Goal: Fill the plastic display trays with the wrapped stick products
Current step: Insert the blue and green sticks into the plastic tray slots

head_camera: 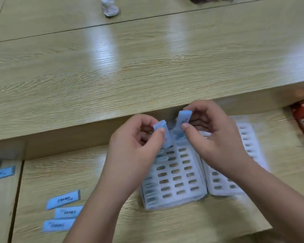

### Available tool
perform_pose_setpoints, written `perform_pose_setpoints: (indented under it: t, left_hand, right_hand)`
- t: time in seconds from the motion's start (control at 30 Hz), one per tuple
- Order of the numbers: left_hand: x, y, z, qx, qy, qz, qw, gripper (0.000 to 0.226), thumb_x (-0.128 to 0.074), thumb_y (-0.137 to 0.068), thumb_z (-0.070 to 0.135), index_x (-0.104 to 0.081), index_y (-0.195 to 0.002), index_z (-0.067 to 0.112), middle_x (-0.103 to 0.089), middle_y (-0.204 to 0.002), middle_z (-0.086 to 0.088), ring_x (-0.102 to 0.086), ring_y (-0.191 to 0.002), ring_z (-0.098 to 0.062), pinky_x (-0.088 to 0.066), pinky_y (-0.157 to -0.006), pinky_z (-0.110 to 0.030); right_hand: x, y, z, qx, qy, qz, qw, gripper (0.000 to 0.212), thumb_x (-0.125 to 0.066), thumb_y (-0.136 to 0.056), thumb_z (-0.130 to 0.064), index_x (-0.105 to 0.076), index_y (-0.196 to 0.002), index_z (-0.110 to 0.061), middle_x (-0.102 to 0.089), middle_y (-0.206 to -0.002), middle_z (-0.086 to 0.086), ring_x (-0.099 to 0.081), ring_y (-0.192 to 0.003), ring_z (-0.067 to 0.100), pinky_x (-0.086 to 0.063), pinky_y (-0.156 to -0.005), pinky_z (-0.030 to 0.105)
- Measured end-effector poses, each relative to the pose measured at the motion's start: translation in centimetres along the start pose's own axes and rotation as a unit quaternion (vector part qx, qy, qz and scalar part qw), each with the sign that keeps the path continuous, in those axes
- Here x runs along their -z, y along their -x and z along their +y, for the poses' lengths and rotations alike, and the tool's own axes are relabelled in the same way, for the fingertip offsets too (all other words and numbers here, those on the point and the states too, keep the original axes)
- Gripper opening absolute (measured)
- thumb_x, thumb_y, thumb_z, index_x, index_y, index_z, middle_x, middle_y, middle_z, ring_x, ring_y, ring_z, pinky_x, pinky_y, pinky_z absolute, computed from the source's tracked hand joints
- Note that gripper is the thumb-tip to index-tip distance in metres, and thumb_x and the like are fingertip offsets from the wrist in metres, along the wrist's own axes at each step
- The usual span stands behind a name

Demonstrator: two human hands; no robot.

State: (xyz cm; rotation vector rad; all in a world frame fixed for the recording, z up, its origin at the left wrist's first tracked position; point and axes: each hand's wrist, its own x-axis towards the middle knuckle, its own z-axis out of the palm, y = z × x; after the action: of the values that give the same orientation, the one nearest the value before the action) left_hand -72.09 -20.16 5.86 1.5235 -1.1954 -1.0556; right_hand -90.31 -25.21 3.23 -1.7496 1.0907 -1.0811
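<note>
Wooden table. Two white slotted trays lie side by side under both hands. Left hand pinches blue wrapped stick over the left tray's far end; right hand pinches second stick beside it. Loose sticks lie at left. Wrapper print blurred, unreadable.

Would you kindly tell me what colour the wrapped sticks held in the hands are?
Light blue with dark print, shown in the head view: left stick, right stick.

A white slotted plastic tray lies touching a second tray on its right, with two blue-wrapped sticks tilted near-upright over its far end — three more sticks lie flat to its left.
</note>
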Motion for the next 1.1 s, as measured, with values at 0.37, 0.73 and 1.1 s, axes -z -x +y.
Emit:
perform_pose_setpoints:
  t: [0.37,0.73,1.1]
  left_hand:
    - [-1.9,2.2,-1.8,-0.057,-0.072,0.068,0.993,0.014,-0.071,-0.090,0.022,-0.069,-0.093,0.036,-0.067,-0.085,0.006,-0.063,-0.071,-0.013,-0.047,-0.060,-0.015]
    - [-2.5,2.3,-2.0,-0.113,-0.176,0.114,0.971,0.009,-0.067,-0.088,0.033,-0.069,-0.096,0.035,-0.064,-0.085,0.020,-0.060,-0.076,-0.010,-0.044,-0.066,-0.015]
    - [-2.9,2.5,-2.7,-0.114,-0.264,0.134,0.948,0.014,-0.073,-0.085,0.030,-0.077,-0.097,0.027,-0.069,-0.092,0.021,-0.055,-0.090,-0.010,-0.043,-0.079,-0.020]
  right_hand:
    - [-0.7,0.2,1.7,0.088,0.006,0.024,0.996,0.042,-0.062,-0.091,-0.006,-0.056,-0.127,-0.025,-0.061,-0.115,-0.018,-0.068,-0.100,0.011,-0.056,-0.081,0.023]
    - [2.0,-0.5,-0.2,0.059,0.154,-0.054,0.985,0.026,-0.064,-0.090,-0.030,-0.058,-0.116,-0.031,-0.069,-0.102,-0.017,-0.067,-0.093,0.003,-0.056,-0.074,0.028]
    - [1.7,-0.2,0.6,0.091,0.228,-0.069,0.967,0.037,-0.064,-0.093,-0.010,-0.058,-0.127,-0.022,-0.068,-0.109,-0.006,-0.065,-0.090,0.010,-0.056,-0.074,0.029]
